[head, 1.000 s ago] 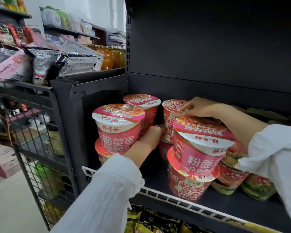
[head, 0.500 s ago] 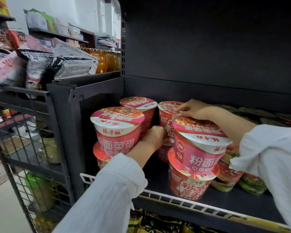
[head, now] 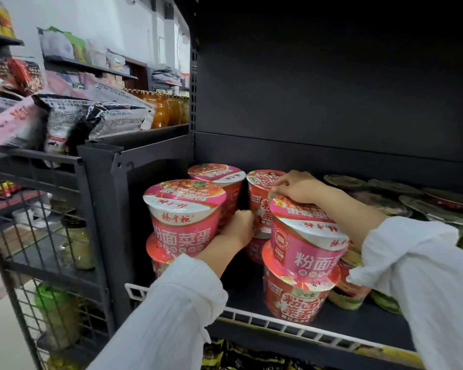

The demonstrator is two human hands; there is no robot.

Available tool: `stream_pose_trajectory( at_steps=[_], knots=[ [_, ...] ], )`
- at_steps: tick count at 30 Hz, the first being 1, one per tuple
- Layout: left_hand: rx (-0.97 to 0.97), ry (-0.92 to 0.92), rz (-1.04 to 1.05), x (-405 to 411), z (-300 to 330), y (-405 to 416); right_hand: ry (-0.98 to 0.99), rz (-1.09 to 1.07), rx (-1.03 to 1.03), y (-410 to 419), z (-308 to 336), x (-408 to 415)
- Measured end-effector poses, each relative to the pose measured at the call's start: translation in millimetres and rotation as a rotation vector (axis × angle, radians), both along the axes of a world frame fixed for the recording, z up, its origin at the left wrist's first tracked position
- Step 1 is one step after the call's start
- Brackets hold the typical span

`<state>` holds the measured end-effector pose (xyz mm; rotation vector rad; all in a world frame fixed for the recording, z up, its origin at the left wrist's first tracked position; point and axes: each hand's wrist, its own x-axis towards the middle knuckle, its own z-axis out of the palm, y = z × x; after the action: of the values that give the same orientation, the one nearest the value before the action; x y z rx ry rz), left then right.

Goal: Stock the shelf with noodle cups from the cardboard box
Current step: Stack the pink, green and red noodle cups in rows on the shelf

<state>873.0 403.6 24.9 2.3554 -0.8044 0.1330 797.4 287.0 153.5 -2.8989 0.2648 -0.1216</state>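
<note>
The rear red-and-pink shrink-wrapped noodle cup (head: 262,198), stacked at the back of the dark metal shelf (head: 358,320), is steadied by the left hand (head: 239,227) curled against its side and the right hand (head: 296,186) pinching its lid rim; judged light, thin-walled and slippery, best gripped around the body.

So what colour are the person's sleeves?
White, loose fabric on both sleeves; the head view shows it.
</note>
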Motion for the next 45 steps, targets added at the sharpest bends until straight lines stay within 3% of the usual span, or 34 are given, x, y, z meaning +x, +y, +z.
stream_pose_trajectory(
  at_steps=[6, 12, 15, 18, 20, 26, 32, 38, 41, 45],
  knots=[
    [-0.212, 0.055, -0.112, -57, 21, 24, -0.145, 0.055, 0.052, -5, -4, -44],
    [-0.003, 0.428, -0.396, -95, 25, 38, -0.183, 0.073, 0.073, -7, -20, -80],
    [0.057, 0.412, -0.353, -101, 10, 30, -0.146, 0.093, 0.091, -4, -21, -89],
    [-0.138, 0.406, -0.302, -104, -16, 20, -0.059, 0.168, 0.184, 0, -21, -96],
    [-0.169, 0.365, -0.237, -103, -22, 18, -0.041, 0.203, 0.227, 1, -20, -97],
    [-0.096, 0.323, -0.221, -109, -1, 46, -0.172, 0.225, 0.091, 16, -27, -86],
    [-0.001, 0.301, -0.093, -100, 1, 72, -0.127, 0.276, 0.046, 25, -36, -78],
    [0.05, 0.002, 0.103, -119, -2, 69, -0.278, 0.249, 0.096, 25, -48, -81],
    [0.216, -0.351, 0.201, -132, -3, 78, -0.345, 0.166, 0.107, 29, -59, -86],
    [0.423, -0.826, 0.008, -131, -8, 89, -0.507, 0.108, 0.029, 40, -72, -90]
  ],
)
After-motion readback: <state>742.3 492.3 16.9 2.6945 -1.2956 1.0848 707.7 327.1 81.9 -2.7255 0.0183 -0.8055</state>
